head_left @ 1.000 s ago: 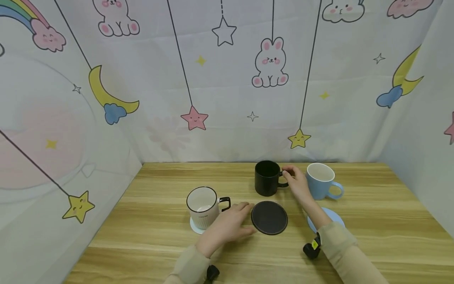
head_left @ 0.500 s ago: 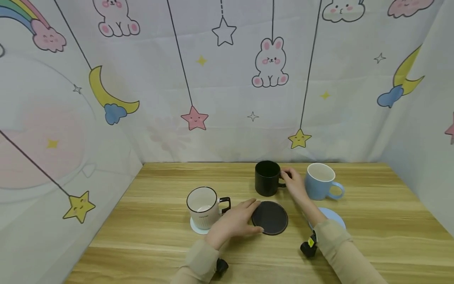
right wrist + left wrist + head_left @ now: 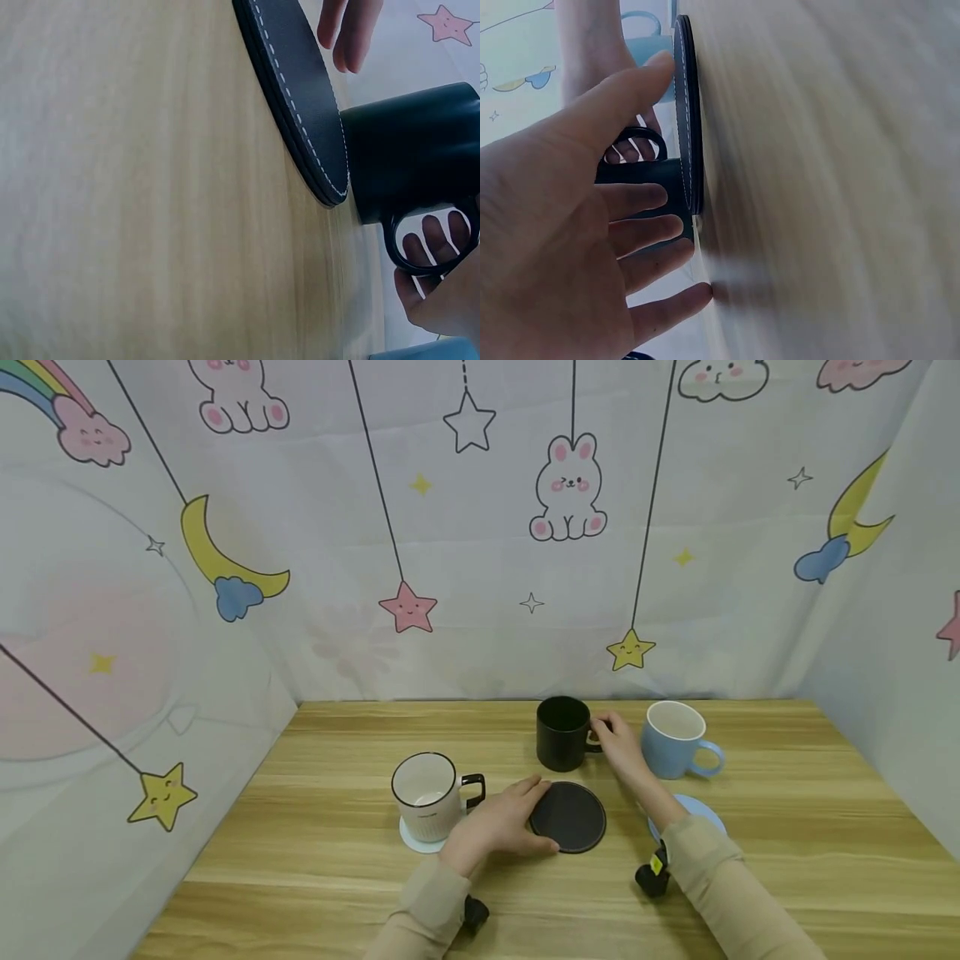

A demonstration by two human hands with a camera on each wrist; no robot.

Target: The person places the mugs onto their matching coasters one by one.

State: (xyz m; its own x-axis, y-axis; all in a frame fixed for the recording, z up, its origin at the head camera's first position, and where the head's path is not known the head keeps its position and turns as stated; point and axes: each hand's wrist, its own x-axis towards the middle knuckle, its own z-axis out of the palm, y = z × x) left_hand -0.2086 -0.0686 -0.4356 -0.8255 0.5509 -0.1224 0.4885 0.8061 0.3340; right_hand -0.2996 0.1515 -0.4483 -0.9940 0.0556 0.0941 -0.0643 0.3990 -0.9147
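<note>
My right hand point(image 3: 621, 748) holds the handle of a black mug point(image 3: 562, 733) standing upright at the back of the table; in the right wrist view its fingers point(image 3: 437, 238) curl round the handle. A round black coaster point(image 3: 567, 817) with white stitching lies in front of that mug. At the coaster's left edge is my left hand point(image 3: 504, 823), fingers spread, thumb near the front rim. The left wrist view shows its fingers point(image 3: 656, 266) fairly straight, with nothing gripped. A white mug point(image 3: 426, 797) with black rim and handle stands on a pale coaster point(image 3: 415, 843) left of this hand.
A light blue mug point(image 3: 672, 739) stands right of my right hand, its handle turned right. In front of it a blue coaster point(image 3: 697, 814) lies partly under my right forearm. Behind the wooden table point(image 3: 315, 902) hangs a printed white cloth point(image 3: 480, 543).
My left hand has moved right, up to the black coaster's edge. My right hand has closed in on the black mug's handle. The mugs and coasters stay in place.
</note>
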